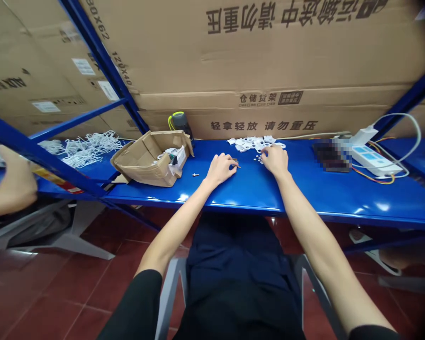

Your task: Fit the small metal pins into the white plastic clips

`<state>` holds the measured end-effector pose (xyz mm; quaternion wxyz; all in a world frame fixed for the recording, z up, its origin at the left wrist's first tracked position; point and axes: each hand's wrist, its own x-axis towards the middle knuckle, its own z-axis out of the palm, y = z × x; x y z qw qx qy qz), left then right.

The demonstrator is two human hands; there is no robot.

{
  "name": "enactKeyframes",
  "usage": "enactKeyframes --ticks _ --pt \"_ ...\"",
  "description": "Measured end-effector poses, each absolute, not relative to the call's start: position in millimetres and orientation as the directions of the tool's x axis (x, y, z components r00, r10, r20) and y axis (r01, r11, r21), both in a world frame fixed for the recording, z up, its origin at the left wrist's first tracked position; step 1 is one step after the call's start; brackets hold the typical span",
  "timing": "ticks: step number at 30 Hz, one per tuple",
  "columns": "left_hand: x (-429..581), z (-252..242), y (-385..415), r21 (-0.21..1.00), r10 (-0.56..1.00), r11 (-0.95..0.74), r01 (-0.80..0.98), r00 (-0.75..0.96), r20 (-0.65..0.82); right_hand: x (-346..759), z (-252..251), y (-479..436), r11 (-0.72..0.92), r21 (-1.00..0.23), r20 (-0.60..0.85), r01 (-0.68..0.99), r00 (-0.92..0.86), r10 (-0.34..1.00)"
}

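Two hands were seen over one blue table (pixel 255 188). At the left hand (pixel 218 170), one small brownish piece (pixel 238 166) was positioned by the tips of thumb and fingers, which were nearly together; whether it was clamped or merely touched could not be told. Its long axis was set roughly left to right, its visible end being pointed rightward and slightly toward the table's front edge. The right hand (pixel 276 160) was poised with bent fingers at several small white bits (pixel 258 159), too tiny to be counted surely; whether any was pinched could not be told. Just behind, white ring-like pieces (pixel 253 143) were spread, overlapped beyond counting. One loose pin (pixel 195 174) was laid left of the left hand, its long axis nearly parallel to the front edge. One open cardboard box (pixel 155 174) was placed farther left, and one dark cylinder (pixel 181 123) was stood behind it. On the right, one white power strip (pixel 375 162) was placed beside one pixelated dark object (pixel 329 158).
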<state>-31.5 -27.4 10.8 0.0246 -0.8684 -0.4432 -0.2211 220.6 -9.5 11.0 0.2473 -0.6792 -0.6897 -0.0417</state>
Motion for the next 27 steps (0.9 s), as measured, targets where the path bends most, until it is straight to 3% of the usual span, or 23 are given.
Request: enactKeyframes --ticks 23,27 --pt "-31.0 9.8 -19.5 0.119 0.771 -0.572 0.811 0.483 0.416 220.5 14.9 -10.2 0.053 -0.306 0.398 0.951 0.077 0.914" --pt "-38.1 15.5 -21.4 0.157 0.771 -0.570 0.807 0.460 0.440 220.6 15.2 -10.8 0.049 -0.309 0.398 0.950 0.082 0.914"
